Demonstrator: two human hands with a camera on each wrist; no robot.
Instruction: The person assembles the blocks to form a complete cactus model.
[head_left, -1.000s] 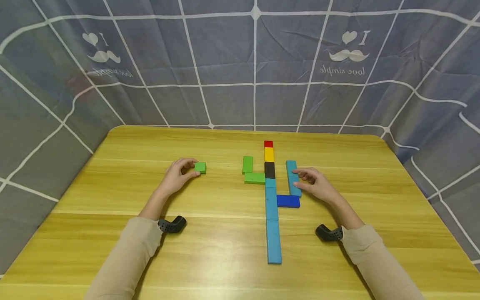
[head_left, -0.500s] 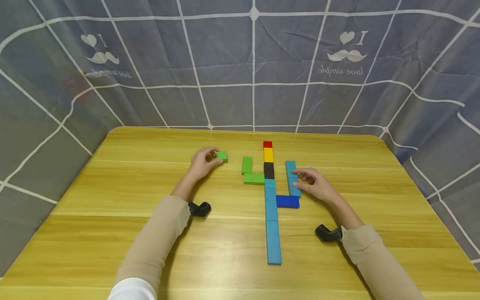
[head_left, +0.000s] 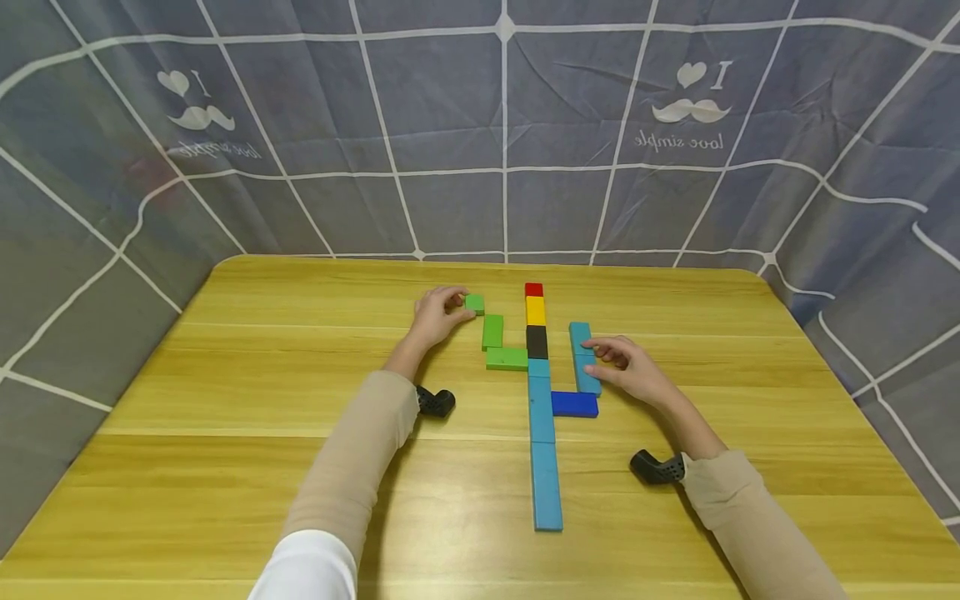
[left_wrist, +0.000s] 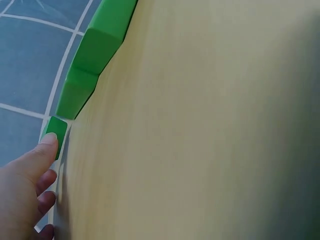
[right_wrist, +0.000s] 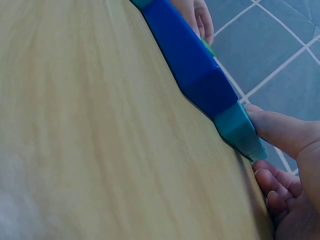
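Observation:
My left hand pinches a small green block between thumb and fingers, just beyond an upright-lying green block. That one meets a crosswise green block. In the left wrist view the thumb lies on the small green block. On the other side, my right hand rests against two light blue blocks laid end to end, the far block and the near block. Its thumb and index finger are spread apart, touching them. A dark blue block joins their near end.
A straight row runs toward me on the wooden table: red block, yellow block, black block, then several light blue blocks. A grey curtain with white lines hangs behind the table.
My left hand has carried the small green block rightward and farther away, bringing it near the far end of the upright-lying green block. The right hand stays where it was.

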